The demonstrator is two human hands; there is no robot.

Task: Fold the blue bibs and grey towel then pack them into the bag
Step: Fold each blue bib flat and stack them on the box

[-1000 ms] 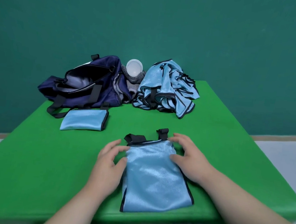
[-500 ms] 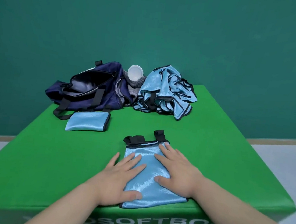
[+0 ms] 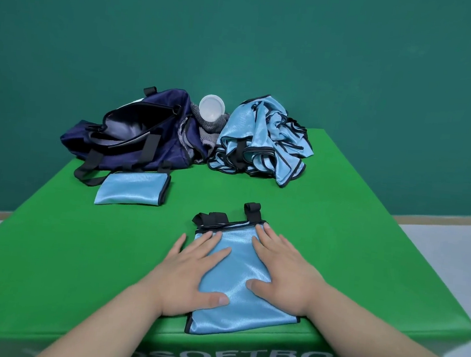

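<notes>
The big green table (image 3: pixel 353 234) holds everything. At its far left side lies the dark blue bag (image 3: pixel 132 150). Its top is open. Inside it looks dark, and I can see no bib in it yet. So I think the packing has not begun.

Just right of the bag sits a messy pile of blue bibs (image 3: pixel 264 143). They still need folding.

Close to the front edge of the table lies one blue bib (image 3: pixel 235 283), folded into a long shape. Its black straps (image 3: pixel 215 218) stick out at the far end. Both hands lie flat on it. The left hand (image 3: pixel 189 275) presses the left side, with fingers straight and spread. The right hand (image 3: pixel 285 273) presses the right side, also with straight fingers. Neither hand grabs the cloth.

I think the step now is to smooth this bib. The cloth looks shiny and slippery, so it is good to press gently and push the air out. Then the straps can be tucked in and the near end folded over to meet the far end, edges matching.

A smaller folded bib (image 3: pixel 132 193) rests in front of the bag, touching one of its straps.

The grey towel (image 3: pixel 207 134) is bunched between the bag and the pile.

A white cup (image 3: pixel 212 108) lies on top of the towel, its mouth facing us. I see nothing in it.
</notes>
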